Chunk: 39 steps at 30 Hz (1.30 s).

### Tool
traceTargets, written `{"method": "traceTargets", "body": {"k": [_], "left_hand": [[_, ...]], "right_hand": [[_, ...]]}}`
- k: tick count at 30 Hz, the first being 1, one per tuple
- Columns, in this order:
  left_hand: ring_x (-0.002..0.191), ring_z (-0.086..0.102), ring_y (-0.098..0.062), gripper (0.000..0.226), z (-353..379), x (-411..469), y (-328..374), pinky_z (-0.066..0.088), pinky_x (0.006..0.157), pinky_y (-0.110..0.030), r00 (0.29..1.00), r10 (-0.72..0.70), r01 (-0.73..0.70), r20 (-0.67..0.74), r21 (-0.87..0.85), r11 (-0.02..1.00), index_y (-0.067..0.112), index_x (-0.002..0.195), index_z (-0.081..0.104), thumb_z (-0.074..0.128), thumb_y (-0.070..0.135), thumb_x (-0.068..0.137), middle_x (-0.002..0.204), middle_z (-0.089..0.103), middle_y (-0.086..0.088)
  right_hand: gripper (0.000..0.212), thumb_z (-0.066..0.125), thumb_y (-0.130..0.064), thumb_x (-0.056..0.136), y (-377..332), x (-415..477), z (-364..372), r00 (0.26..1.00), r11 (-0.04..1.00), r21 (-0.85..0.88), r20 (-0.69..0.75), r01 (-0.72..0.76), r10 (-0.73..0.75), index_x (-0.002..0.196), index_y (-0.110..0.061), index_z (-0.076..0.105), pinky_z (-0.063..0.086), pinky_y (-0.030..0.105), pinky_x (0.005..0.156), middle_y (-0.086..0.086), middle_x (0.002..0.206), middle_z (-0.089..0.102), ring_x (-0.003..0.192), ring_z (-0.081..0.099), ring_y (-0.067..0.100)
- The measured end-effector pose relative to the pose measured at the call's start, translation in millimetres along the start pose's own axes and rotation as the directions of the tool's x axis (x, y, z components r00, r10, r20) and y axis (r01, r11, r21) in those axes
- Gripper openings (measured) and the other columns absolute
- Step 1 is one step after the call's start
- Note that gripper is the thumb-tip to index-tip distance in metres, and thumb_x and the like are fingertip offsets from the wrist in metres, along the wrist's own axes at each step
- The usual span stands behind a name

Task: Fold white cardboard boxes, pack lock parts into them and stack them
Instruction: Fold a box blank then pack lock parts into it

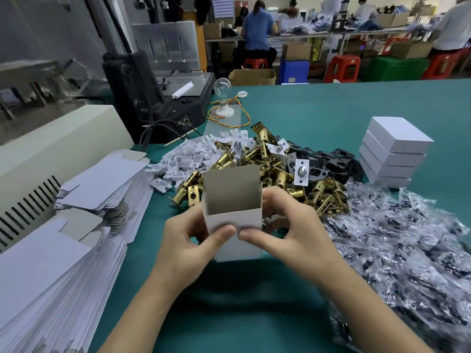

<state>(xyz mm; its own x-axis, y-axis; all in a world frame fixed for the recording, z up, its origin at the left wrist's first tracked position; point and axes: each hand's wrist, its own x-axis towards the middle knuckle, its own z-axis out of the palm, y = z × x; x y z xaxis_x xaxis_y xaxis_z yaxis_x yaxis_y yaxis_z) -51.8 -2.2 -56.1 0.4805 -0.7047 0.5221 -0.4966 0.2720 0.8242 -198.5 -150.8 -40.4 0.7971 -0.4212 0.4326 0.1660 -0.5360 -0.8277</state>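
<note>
my left hand [188,240] and right hand [288,225] both pinch the half-folded box [232,192]. my thumbs press side by side on its near white wall and my fingers curl round its sides and back. it sits close in front of me with its open end up, and seems to be lifted just off the green table [254,301].

i judge it very light and only half stiff. it is thin card that would bow if squeezed mid-panel, so the hold belongs low on the creases and corners, where the walls brace each other, and it should be gentle. the outer face looks smooth and might slip under dry thumbs.

it is white outside and dull grey-brown inside, a squared tube with the far flap standing tall. no lid is closed, and i can see nothing inside.

at my left lies a slumped stack of flat blanks [51,263] in the same white card, with rounded tabs. at my right is a spread of clear bags [407,250] holding small dark pieces. just beyond the box is a heap of brass latches [280,174], with white plastic pieces [188,154] on its left and black plates [326,161] on its right. farther right, a neat stack of closed white boxes [395,154] stands well apart from my hands.
</note>
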Motion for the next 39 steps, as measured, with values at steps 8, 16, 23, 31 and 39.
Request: {"method": "traceTargets", "body": {"k": [8,16,23,31,39], "left_hand": [[0.043,0.063,-0.012,0.033,3.5,-4.1,-7.3,0.049,0.046,-0.021,0.977,-0.137,0.133,0.161,0.032,0.991,0.042,0.097,0.076,0.083,0.066,0.076,0.078,0.075,0.006],[0.092,0.074,-0.005,0.038,7.4,-3.8,-16.0,0.059,0.081,-0.028,0.943,-0.201,0.189,0.265,0.070,0.980,0.044,0.101,0.078,0.093,0.049,0.066,0.097,0.079,0.012],[0.082,0.069,0.004,0.027,8.5,-4.2,-14.7,0.051,0.071,-0.014,0.945,-0.156,0.140,0.286,0.075,0.987,0.053,0.091,0.075,0.091,0.045,0.071,0.090,0.076,0.020],[0.082,0.072,-0.002,0.026,8.9,-4.1,-17.3,0.053,0.070,-0.018,0.947,-0.152,0.139,0.283,0.066,0.988,0.057,0.091,0.073,0.089,0.050,0.072,0.090,0.076,0.020],[0.082,0.073,-0.004,0.026,9.2,-3.7,-19.0,0.055,0.069,-0.022,0.947,-0.161,0.144,0.278,0.081,0.986,0.054,0.091,0.074,0.089,0.052,0.071,0.090,0.077,0.018]], "right_hand": [[0.035,0.060,-0.058,0.092,-3.3,-0.5,-4.3,0.980,0.997,0.075,-0.197,0.016,-0.001,0.119,-0.035,0.061,0.055,0.024,0.068,-0.017,0.099,0.070,0.091,0.068,0.010],[0.045,0.048,-0.062,0.100,-9.8,-1.3,-5.0,0.962,0.995,0.082,-0.271,0.051,-0.027,0.113,-0.024,0.067,0.052,0.036,0.062,0.001,0.092,0.071,0.079,0.066,0.023],[0.007,0.065,-0.023,0.098,-11.2,32.9,-40.6,0.924,0.955,-0.253,-0.378,-0.156,0.051,0.097,-0.028,0.069,0.050,0.018,0.067,-0.013,0.085,0.070,0.084,0.065,0.005],[0.021,0.062,-0.020,0.097,-12.9,141.5,-65.1,0.986,0.684,-0.710,-0.119,-0.165,0.113,0.117,-0.022,0.067,0.053,0.044,0.094,0.004,0.113,0.063,0.102,0.061,0.022],[0.058,0.058,0.010,0.090,-1.5,181.5,-56.0,0.939,0.274,-0.942,0.259,0.194,0.226,0.125,-0.035,0.068,0.039,0.035,0.071,-0.003,0.099,0.046,0.107,0.054,0.026]]}}
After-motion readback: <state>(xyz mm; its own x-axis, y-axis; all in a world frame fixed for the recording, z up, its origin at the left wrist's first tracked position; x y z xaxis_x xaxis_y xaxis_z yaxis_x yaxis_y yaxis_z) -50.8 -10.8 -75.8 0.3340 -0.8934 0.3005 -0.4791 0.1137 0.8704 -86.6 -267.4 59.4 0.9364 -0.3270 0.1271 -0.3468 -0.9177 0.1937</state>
